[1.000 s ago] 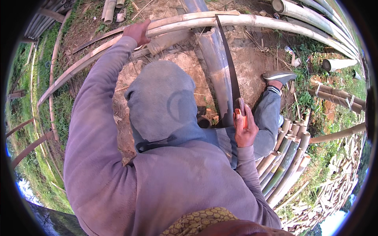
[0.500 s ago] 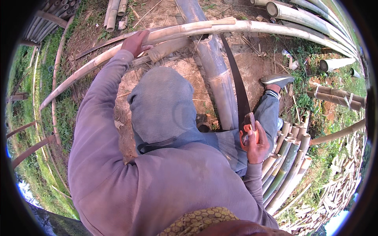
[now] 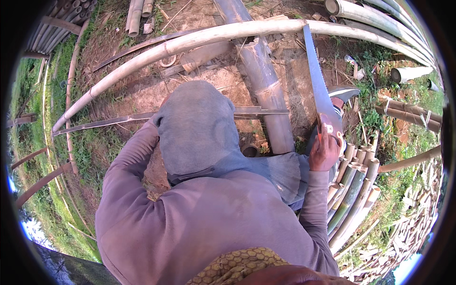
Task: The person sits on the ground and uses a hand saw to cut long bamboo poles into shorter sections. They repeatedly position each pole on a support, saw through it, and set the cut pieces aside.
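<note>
My right hand (image 3: 324,151) grips a handsaw (image 3: 317,71) by its orange-brown handle. Its toothed blade points away from me, and the tip overlaps a long pale bamboo pole (image 3: 190,42) that curves across the far side. Most of my left hand (image 3: 166,99) is behind a rounded grey-blue cloth shape (image 3: 197,126), so its fingers are hidden. A narrow dark split bamboo strip (image 3: 109,121) passes behind that cloth near the hand. Its right end crosses a thick grey bamboo trunk (image 3: 268,90) lying lengthwise before me.
Cut bamboo lengths (image 3: 349,199) are bundled close by my right forearm. Large poles (image 3: 375,21) lie at the far right, and more bamboo is stacked (image 3: 59,28) at the far left. Short offcuts (image 3: 206,54) lie on the dirt beyond the cloth, and my shoe (image 3: 346,92) stands beside the saw.
My left hand has left the long pole and come nearer, behind the grey cloth. A dark strip now crosses the trunk nearer me. The saw has swung right, its blade now catching light.
</note>
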A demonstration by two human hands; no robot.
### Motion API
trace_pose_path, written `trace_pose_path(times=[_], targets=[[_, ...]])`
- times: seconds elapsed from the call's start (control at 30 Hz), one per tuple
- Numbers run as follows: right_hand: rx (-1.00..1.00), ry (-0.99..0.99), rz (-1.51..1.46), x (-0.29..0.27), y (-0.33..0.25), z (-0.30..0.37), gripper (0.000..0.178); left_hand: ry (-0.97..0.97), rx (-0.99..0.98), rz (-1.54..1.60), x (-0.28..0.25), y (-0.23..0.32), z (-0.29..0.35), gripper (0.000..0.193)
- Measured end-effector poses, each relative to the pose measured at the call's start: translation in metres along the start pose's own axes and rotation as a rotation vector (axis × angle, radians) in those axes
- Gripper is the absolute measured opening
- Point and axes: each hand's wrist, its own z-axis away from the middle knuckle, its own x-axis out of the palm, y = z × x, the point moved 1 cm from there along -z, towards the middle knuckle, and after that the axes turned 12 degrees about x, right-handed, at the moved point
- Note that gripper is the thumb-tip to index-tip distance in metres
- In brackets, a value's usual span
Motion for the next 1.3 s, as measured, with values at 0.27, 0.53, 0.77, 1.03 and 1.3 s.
trace_pose_path(times=[0.27,0.53,0.77,1.03,1.3], targets=[[0.515,-0.171,-0.695,-0.034,-0.032,0.022,0.055,0.266,-0.061,-0.535,-0.099,-0.018,-0.187,0.078],[0.506,-0.152,-1.054,-0.06,-0.072,0.025,0.069,-0.148,-0.233,-0.352,-0.101,0.024,-0.187,0.062],[0.309,0.041,-0.886,-0.008,-0.096,-0.013,0.058,-0.14,-0.287,-0.347,-0.082,0.065,-0.156,0.055],[0.353,-0.132,-1.013,0.04,-0.073,-0.006,0.044,-0.194,-0.153,-0.153,-0.077,0.064,-0.187,0.091],[0.255,-0.088,-0.955,0.024,-0.077,-0.017,0.044,-0.064,-0.15,-0.136,-0.03,0.088,-0.28,0.103]])
